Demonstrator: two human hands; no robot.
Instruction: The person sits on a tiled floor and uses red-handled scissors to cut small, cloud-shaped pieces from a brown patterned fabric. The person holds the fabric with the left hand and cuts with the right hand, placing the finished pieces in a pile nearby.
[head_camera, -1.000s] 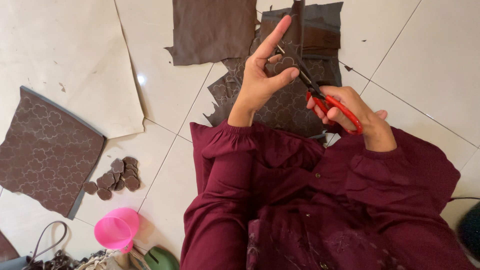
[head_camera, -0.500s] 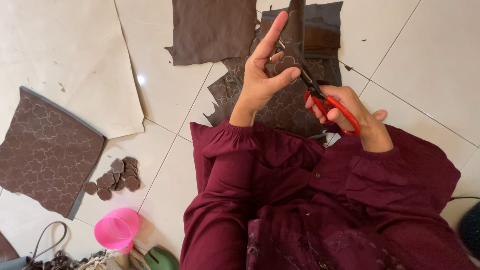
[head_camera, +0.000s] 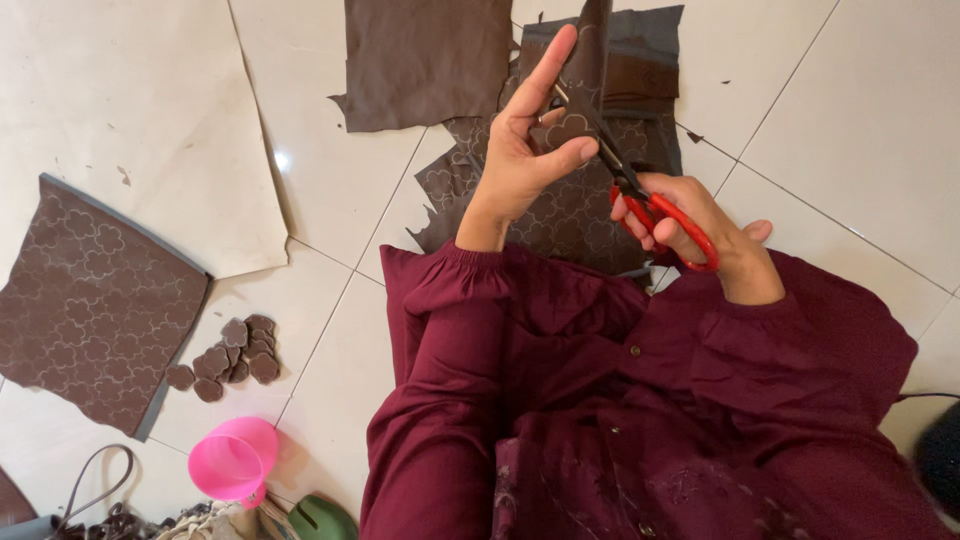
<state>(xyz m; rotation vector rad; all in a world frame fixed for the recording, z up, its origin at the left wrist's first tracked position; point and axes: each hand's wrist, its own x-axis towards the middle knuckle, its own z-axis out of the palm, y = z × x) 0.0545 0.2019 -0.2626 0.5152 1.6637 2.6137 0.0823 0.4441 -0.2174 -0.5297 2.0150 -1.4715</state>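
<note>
Red-handled scissors (head_camera: 640, 190), brown flower-patterned fabric (head_camera: 95, 300), maroon sleeves (head_camera: 450, 400), pink cup (head_camera: 232, 462), white floor tiles (head_camera: 860, 110)

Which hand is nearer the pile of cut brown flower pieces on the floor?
Left. The left hand holds a brown strip up, above and right of the pile of cut pieces. The right hand, gripping the red-handled scissors, is farther right still.

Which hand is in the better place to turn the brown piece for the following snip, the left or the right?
Left. The left hand already pinches the brown piece, so it could probably turn it. The right hand is occupied: its fingers sit in the red handles of the scissors.
</note>
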